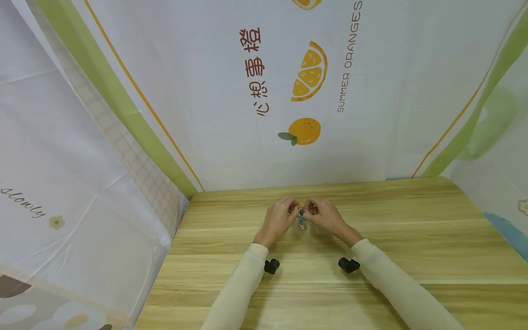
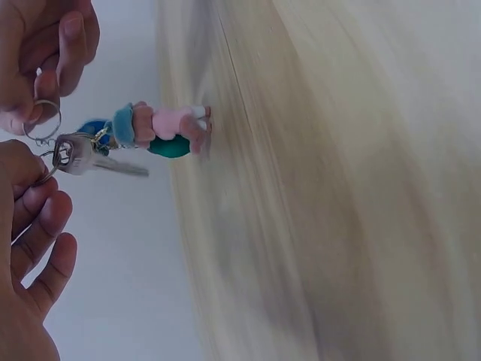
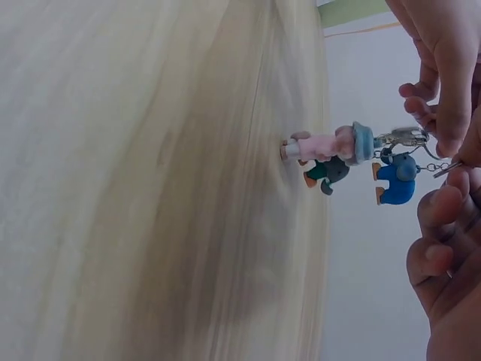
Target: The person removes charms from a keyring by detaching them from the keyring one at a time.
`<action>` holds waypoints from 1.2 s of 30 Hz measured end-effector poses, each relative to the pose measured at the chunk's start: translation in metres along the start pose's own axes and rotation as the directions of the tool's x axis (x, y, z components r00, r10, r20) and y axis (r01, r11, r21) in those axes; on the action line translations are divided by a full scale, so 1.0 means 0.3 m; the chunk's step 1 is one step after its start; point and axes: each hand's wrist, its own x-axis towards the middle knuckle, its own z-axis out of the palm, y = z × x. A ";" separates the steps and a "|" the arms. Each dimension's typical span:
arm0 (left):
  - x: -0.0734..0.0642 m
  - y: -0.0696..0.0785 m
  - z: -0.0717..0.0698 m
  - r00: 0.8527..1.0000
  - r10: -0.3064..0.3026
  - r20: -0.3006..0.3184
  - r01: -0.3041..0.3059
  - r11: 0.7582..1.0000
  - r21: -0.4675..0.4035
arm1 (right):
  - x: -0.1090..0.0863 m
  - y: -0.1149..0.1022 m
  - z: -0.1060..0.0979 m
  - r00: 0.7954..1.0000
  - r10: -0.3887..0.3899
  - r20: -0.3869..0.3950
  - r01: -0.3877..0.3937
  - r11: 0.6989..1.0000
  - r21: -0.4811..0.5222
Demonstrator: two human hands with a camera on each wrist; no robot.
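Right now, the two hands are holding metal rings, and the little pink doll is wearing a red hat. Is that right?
Not quite: the little pink doll wears a blue hat, not red, as the left wrist view shows. The left hand and right hand are indeed holding metal rings.

Soft, even, diffuse light
We find faint shadows on the pale-brown, wood-grained table (image 1: 305, 302), blurred nearest both wrist cameras; in the left wrist view, the silver-grey metal key (image 2: 107, 162) smears slightly.

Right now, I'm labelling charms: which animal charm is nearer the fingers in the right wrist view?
The blue animal charm; the green-bodied one is farther away, beside the pink figure.
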 end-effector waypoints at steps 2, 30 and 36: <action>-0.004 -0.006 -0.001 1.000 -0.016 0.000 0.016 1.000 -0.003 | -0.002 -0.006 -0.001 1.000 0.004 -0.001 -0.004 1.000 -0.001; -0.018 -0.025 -0.014 0.999 -0.036 -0.012 0.036 0.999 -0.013 | -0.009 0.023 -0.049 0.994 -0.071 -0.083 0.064 0.994 -0.083; -0.017 -0.025 -0.016 0.999 -0.035 -0.012 0.035 0.999 -0.005 | -0.008 0.037 -0.058 0.991 -0.093 -0.100 0.084 0.992 -0.091</action>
